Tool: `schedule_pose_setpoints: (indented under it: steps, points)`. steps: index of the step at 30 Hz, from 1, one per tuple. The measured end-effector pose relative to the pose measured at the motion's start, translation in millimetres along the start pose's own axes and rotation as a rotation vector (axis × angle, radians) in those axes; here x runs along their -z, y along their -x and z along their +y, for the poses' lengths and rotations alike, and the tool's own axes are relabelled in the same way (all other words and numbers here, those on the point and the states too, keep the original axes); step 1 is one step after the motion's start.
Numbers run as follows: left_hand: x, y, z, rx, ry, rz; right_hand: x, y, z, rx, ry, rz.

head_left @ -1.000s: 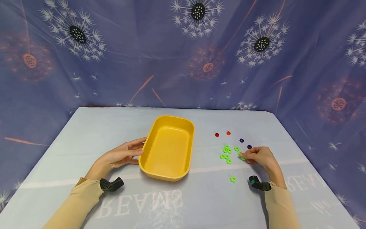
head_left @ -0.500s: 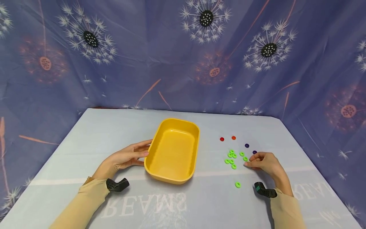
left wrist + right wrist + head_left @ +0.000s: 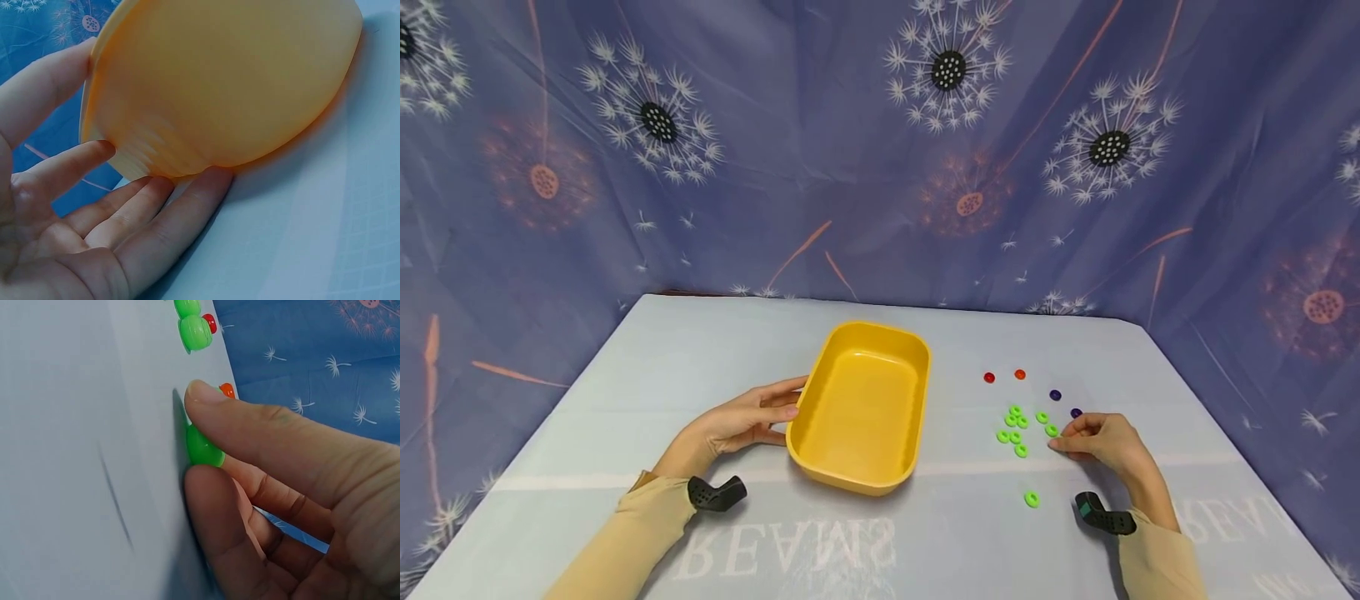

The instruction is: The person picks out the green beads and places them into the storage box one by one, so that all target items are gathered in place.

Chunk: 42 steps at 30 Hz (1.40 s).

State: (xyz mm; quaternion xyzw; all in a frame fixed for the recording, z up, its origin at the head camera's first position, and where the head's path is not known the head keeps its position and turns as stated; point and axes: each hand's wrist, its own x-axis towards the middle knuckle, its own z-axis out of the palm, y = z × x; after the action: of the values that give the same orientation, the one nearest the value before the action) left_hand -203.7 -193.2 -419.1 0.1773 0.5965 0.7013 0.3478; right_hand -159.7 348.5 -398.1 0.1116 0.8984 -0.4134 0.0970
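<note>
A yellow tray [image 3: 861, 417] tilts at the middle of the table, its inside bare. My left hand [image 3: 741, 429] holds its left side, the thumb [image 3: 47, 94] at the rim and the other fingers against the outer wall and underside. To the right, my right hand [image 3: 1105, 446] is low over the table by a scatter of small green rings [image 3: 1052, 431]. In the right wrist view a green ring [image 3: 203, 447] shows between the thumb and index finger, partly covered by the thumb. The fingertips are right at the tabletop.
More green rings [image 3: 1015, 437] lie left of the right hand, and a lone ring [image 3: 1032, 499] lies nearer. Behind them are a red ring [image 3: 989, 377], an orange ring [image 3: 1020, 374] and a dark purple ring [image 3: 1056, 395]. A patterned purple cloth [image 3: 850, 167] hangs behind the table.
The head view has shifted, so everything sits lower and further right. My right hand has drawn slightly nearer, uncovering a green ring. The left hand keeps its hold on the tray.
</note>
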Motion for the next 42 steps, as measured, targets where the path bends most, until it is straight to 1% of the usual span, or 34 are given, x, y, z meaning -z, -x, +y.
schedule_pose_setpoints:
  steps: [5,13,20,25,30,35,42]
  points:
    - [-2.4,0.6,0.2,0.002,-0.001,0.010,0.3,1.2,3.0,-0.009,-0.018,0.000]
    - [-2.6,3.0,-0.4,-0.003,0.003,0.017,-0.7,1.8,4.5,-0.022,-0.050,-0.014]
    - [-3.2,3.2,-1.2,-0.004,0.003,0.019,-2.5,2.0,8.2,-0.015,-0.092,-0.010]
    - [-2.5,3.7,-0.9,-0.001,-0.004,0.027,-1.9,0.8,8.0,-0.042,-0.117,-0.005]
    - [-1.8,3.1,-1.3,0.006,-0.010,0.033,-0.8,-1.6,10.8,-0.075,-0.200,0.000]
    - [-2.4,3.5,0.4,0.005,0.001,0.029,0.4,-3.3,12.1,-0.083,-0.257,-0.007]
    - [-3.3,3.1,0.8,-0.002,0.020,0.010,8.3,-1.1,11.8,-0.068,-0.486,-0.024]
